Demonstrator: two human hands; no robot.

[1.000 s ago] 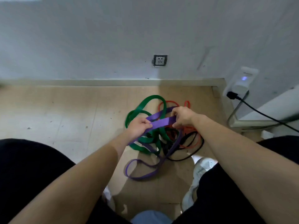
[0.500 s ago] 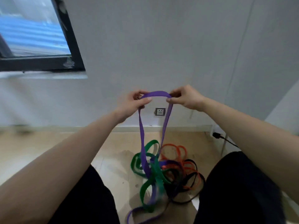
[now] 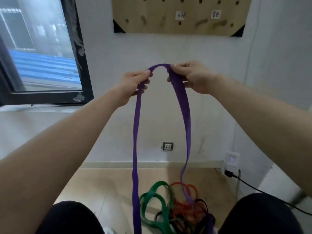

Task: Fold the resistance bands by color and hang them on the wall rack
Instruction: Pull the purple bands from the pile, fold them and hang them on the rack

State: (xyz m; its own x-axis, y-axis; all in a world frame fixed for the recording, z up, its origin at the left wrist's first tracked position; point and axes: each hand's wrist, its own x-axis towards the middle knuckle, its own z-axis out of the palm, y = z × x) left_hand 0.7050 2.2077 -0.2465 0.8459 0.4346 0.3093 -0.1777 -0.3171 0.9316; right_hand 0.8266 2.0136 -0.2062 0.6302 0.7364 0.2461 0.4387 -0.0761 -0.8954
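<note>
A wide purple band point(image 3: 136, 149) hangs as a long loop from both my hands, held up in front of the white wall. My left hand point(image 3: 133, 85) pinches its left strand near the top and my right hand point(image 3: 192, 76) pinches the right strand. The loop's lower end runs down into a tangled pile on the floor: a green band point(image 3: 152, 198), an orange band point(image 3: 187, 206) and a thin black band point(image 3: 200, 215). Above my hands, a wooden pegboard rack point(image 3: 179, 14) with pegs and two small labels is fixed to the wall.
A black-framed window point(image 3: 42, 53) is at the left. A wall socket point(image 3: 167, 146) sits low on the wall. At the right, a white plug-in device point(image 3: 232, 160) with a black cable point(image 3: 263, 191) lies along the floor. My dark-clothed knees frame the pile.
Both hands have lifted the purple band from the pile to chest height, drawing it out into a long loop. The view has tilted up, bringing the pegboard rack into sight.
</note>
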